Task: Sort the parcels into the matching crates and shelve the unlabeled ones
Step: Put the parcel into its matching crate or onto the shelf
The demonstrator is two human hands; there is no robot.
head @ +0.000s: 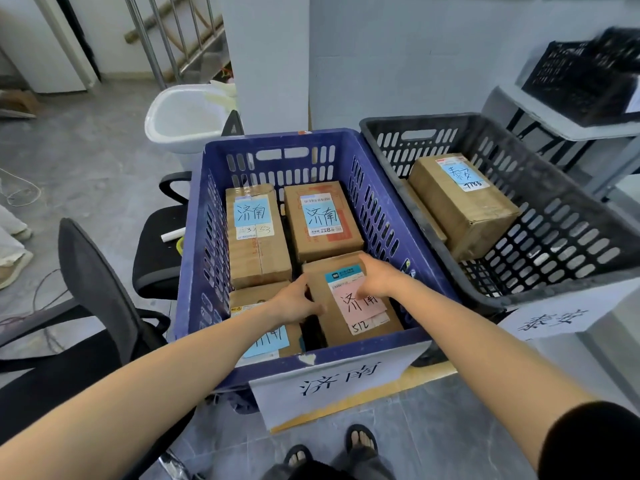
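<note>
A blue crate (194, 271) with a white paper sign (337, 379) on its front holds several cardboard parcels. Both my hands are inside it on the front right parcel with a pink label (360, 317). My left hand (298, 299) grips that parcel's left edge. Its top right side is under my right hand (375, 275), fingers resting over the label. Two parcels with blue labels (254, 233) (322, 220) lie at the back of the crate, another (266, 337) at the front left. To the right, a black crate (561, 237) holds one blue-labelled parcel (464, 202).
Two black office chairs (97, 289) stand left of the blue crate. A white tub (183, 119) sits behind it. Another black crate (585, 77) rests on a white table at the far right. A white sign (554, 320) hangs on the black crate's front.
</note>
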